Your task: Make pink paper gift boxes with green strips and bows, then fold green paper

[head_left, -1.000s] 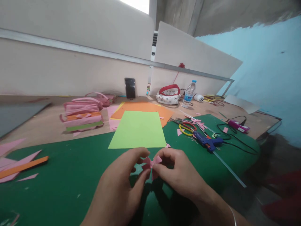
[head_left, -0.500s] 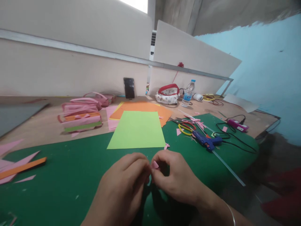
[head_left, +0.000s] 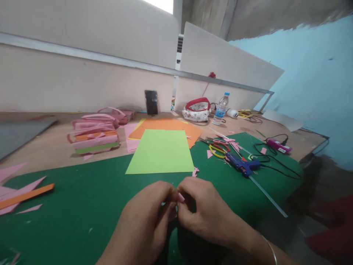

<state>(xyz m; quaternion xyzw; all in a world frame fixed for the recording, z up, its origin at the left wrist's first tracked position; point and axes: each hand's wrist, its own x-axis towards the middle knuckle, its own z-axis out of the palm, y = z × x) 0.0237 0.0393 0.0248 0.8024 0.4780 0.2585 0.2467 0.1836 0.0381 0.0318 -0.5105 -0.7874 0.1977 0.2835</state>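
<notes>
A small piece of pink paper (head_left: 180, 197) is pinched between my two hands above the green mat (head_left: 82, 209). My left hand (head_left: 150, 213) has thumb and fingers closed on one side of it, the fingertips partly hidden. From the other side my right hand (head_left: 204, 209) grips it between thumb and curled forefinger. The fingertips of both hands meet. Just beyond them lies a light green sheet of paper (head_left: 162, 152), and a folded pink scrap (head_left: 195, 172) rests by its right corner.
Right of the sheet are a blue glue gun (head_left: 242, 165) with a glue stick, yellow-and-red-handled pliers (head_left: 219, 150) and pink scraps. Orange sheets (head_left: 165, 124) lie behind. Pink paper baskets (head_left: 96, 136), a phone (head_left: 151, 102), a pouch (head_left: 196, 110) and a bottle (head_left: 221, 109) stand farther back.
My left fingers have shifted, opening a small gap between thumb and forefinger. The pink paper has turned slightly, and less of it shows. Everything on the table stays put.
</notes>
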